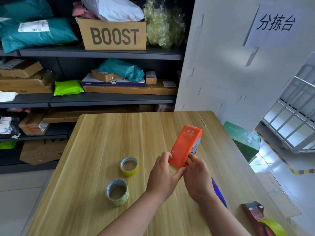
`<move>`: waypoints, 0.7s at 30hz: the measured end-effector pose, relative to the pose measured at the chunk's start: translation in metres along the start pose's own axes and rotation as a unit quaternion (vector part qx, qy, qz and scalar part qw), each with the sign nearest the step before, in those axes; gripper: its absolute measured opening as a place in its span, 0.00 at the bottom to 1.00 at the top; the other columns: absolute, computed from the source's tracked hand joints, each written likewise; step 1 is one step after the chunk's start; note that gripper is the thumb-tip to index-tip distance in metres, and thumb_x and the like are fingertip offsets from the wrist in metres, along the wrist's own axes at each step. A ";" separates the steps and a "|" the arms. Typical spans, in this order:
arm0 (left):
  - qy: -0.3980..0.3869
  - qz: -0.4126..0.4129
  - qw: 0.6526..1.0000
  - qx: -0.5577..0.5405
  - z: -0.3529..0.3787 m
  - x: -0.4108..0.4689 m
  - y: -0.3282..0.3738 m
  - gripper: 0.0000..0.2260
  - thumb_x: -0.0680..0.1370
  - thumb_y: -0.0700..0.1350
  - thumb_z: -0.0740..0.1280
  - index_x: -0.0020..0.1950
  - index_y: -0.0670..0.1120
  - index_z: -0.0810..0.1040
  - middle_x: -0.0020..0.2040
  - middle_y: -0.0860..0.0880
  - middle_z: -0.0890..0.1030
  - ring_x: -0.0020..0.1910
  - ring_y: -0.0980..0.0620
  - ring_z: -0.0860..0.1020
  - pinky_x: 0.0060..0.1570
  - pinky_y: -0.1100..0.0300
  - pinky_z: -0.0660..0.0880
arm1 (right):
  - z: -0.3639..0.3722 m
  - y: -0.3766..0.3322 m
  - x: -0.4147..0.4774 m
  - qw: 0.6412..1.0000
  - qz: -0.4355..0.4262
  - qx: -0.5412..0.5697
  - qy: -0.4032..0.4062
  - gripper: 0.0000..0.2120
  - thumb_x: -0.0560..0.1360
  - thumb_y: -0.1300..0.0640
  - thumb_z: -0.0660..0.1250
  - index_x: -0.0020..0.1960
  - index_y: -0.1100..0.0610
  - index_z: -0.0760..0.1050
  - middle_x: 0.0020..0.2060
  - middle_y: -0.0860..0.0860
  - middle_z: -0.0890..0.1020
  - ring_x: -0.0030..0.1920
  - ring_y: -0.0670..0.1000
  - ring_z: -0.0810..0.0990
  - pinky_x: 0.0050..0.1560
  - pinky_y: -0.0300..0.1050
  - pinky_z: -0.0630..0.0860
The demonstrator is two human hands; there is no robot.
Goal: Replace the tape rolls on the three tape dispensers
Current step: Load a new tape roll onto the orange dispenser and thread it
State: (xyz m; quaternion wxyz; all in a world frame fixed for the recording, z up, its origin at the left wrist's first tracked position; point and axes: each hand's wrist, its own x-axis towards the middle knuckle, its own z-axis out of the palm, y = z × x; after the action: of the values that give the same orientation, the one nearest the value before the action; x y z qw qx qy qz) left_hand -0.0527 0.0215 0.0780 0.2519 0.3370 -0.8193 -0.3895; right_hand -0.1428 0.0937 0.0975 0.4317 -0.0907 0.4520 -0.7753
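An orange tape dispenser is held tilted above the wooden table, right of centre. My left hand grips its near left end, and my right hand grips its near right end, where yellow tape shows underneath. Two yellow-green tape rolls stand on the table to the left: one nearer the middle, the other closer to me. A blue dispenser lies partly hidden behind my right forearm. A dark red dispenser with a yellow roll lies at the bottom right.
Grey shelves with cardboard boxes and mail bags, including a BOOST box, stand behind the table. A white panel with a paper sign rises at the right. A green box sits on the floor beside the table's right edge.
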 end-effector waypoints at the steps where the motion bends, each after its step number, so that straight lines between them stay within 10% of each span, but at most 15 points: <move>1: 0.001 -0.004 1.000 -0.005 0.000 0.001 0.000 0.18 0.71 0.58 0.70 0.52 0.54 0.67 0.51 0.56 0.75 0.48 0.59 0.73 0.42 0.69 0.67 | 0.000 -0.001 -0.001 1.000 0.004 0.001 0.002 0.27 0.68 0.53 0.66 0.62 0.69 0.71 0.57 0.66 0.77 0.61 0.62 0.75 0.65 0.54 0.71; 8: 0.008 -0.052 0.996 -0.066 -0.006 0.006 0.001 0.17 0.68 0.54 0.73 0.47 0.53 0.67 0.38 0.55 0.78 0.25 0.58 0.70 0.27 0.68 0.63 | -0.001 -0.001 -0.004 0.999 0.018 0.010 0.027 0.20 0.80 0.59 0.50 0.64 0.66 0.73 0.56 0.60 0.83 0.58 0.56 0.82 0.65 0.52 0.72; 14: 0.014 -0.092 0.991 -0.096 -0.010 0.009 -0.007 0.20 0.66 0.56 0.76 0.46 0.51 0.69 0.45 0.56 0.79 0.31 0.61 0.69 0.34 0.65 0.65 | 0.010 -0.001 -0.010 0.999 -0.001 -0.029 -0.014 0.17 0.78 0.61 0.53 0.43 0.61 0.81 0.43 0.58 0.83 0.46 0.56 0.80 0.53 0.50 0.72; 21: 0.053 -0.131 0.964 -0.226 -0.016 0.013 -0.011 0.18 0.60 0.56 0.77 0.39 0.53 0.70 0.39 0.53 0.83 0.28 0.57 0.71 0.35 0.58 0.71 | 0.009 -0.002 -0.009 0.991 -0.052 -0.124 -0.022 0.12 0.71 0.61 0.58 0.47 0.65 0.78 0.44 0.57 0.84 0.49 0.54 0.82 0.55 0.47 0.76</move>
State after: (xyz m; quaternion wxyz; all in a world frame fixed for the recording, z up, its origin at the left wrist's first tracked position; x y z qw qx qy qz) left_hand -0.0458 -0.0007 0.0802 0.3115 0.3963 -0.6437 -0.5758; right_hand -0.1339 0.0949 0.1064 0.3864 -0.1839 0.5298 -0.7323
